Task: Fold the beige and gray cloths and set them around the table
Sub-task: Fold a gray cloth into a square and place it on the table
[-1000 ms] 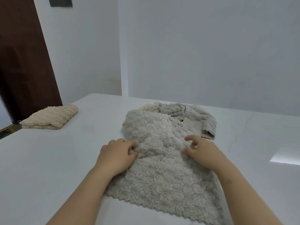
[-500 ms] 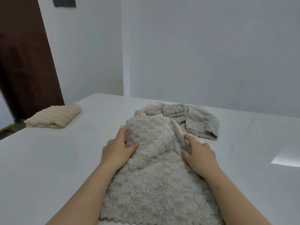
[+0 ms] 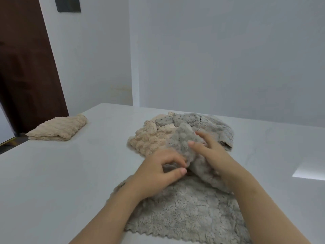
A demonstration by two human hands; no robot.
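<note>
A fluffy gray cloth (image 3: 190, 213) lies on the white table (image 3: 52, 182) right in front of me, its far part lifted and bunched towards me. My left hand (image 3: 158, 171) pinches that bunched fabric at its left side. My right hand (image 3: 212, 154) grips the raised fold from the right. Behind them a crumpled beige cloth (image 3: 149, 140) lies uncovered, and another gray cloth (image 3: 216, 125) is heaped beside it. A folded beige cloth (image 3: 59, 128) rests at the table's far left corner.
White walls stand close behind the table's far edge. A dark brown door (image 3: 26, 67) is at the left. A bright patch of light (image 3: 309, 171) falls on the table at the right.
Both hands have drawn the gray cloth's far part back towards me and gathered it into a raised fold. This has uncovered the beige cloth that lay under it.
</note>
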